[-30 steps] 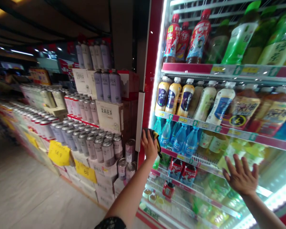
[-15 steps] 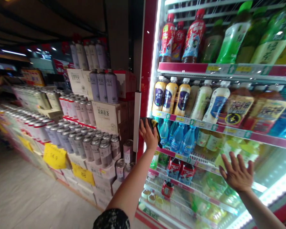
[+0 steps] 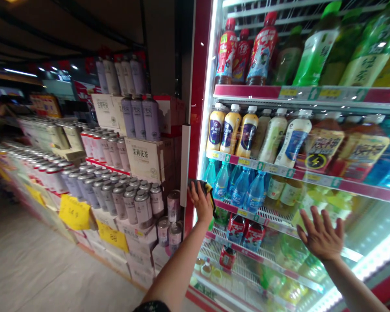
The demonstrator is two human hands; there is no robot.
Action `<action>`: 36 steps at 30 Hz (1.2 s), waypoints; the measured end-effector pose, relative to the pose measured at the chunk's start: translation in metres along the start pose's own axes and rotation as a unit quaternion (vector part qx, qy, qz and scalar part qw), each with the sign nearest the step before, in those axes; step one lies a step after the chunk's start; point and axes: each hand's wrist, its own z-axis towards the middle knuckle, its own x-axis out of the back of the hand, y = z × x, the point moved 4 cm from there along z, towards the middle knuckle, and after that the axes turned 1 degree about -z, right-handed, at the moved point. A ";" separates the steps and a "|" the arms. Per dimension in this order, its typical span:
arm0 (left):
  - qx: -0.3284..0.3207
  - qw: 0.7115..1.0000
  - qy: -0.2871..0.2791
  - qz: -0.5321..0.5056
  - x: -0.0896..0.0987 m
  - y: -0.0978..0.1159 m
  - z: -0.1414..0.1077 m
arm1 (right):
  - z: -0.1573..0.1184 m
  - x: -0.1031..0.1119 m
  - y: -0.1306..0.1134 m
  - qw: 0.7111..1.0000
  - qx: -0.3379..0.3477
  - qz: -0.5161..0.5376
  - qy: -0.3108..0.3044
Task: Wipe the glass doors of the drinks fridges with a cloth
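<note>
Pressing a folded cloth against the glass door of a drinks fridge, the left hand has its grip closed around the cloth, with the fingers curled up over it. The cloth is dark with a yellow edge along one side, bunched into a soft, thick, slightly crumpled wad. It sits just beside the fridge's red frame, level with the blue water bottles behind the glass.

The right hand is open, its fingers spread wide, low on the same door and well apart from the cloth. Whether its palm touches the glass cannot be told.

Left of the fridge stand stacked metal cans and cardboard boxes, with yellow price tags hanging along the front of the display. A dark patterned sleeve shows at the bottom edge of the view.
</note>
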 end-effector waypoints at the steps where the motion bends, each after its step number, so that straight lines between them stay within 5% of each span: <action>1: -0.024 1.000 0.002 -0.005 -0.003 0.011 0.005 | 0.000 0.000 0.000 1.000 0.003 -0.001 0.002; 4: -0.129 0.991 -0.030 -0.007 -0.009 0.033 -0.001 | 0.002 0.001 -0.001 1.000 0.006 -0.004 0.002; 8: -0.203 0.974 -0.093 0.040 -0.005 0.021 -0.025 | 0.004 0.001 -0.003 1.000 0.007 -0.010 -0.002; 12: -0.119 0.992 -0.018 0.044 0.003 0.014 -0.004 | 0.005 -0.001 -0.003 1.000 0.002 -0.019 -0.003; 16: -0.056 0.996 0.066 -0.007 -0.007 0.055 0.020 | 0.005 -0.001 -0.003 1.000 0.004 -0.027 -0.009; 19: -0.145 0.989 -0.002 -0.002 -0.020 0.079 0.000 | 0.007 0.000 -0.003 0.999 0.018 -0.033 -0.006; 22: -0.257 0.960 -0.107 0.025 -0.022 0.070 -0.034 | 0.009 0.000 -0.004 0.999 0.025 -0.036 -0.008; 26: -0.218 0.972 -0.088 0.011 -0.008 0.048 -0.027 | 0.012 -0.001 -0.004 0.999 0.025 -0.037 -0.012; 31: -0.116 0.992 0.005 -0.038 -0.016 0.100 0.016 | 0.015 -0.001 -0.004 0.998 0.038 -0.046 -0.014; 34: -0.189 0.981 -0.018 -0.027 -0.030 0.131 0.002 | 0.015 0.000 -0.004 0.997 0.047 -0.051 -0.012; 36: -0.268 0.962 -0.051 0.003 -0.033 0.128 -0.022 | 0.016 -0.001 -0.004 0.997 0.056 -0.050 -0.008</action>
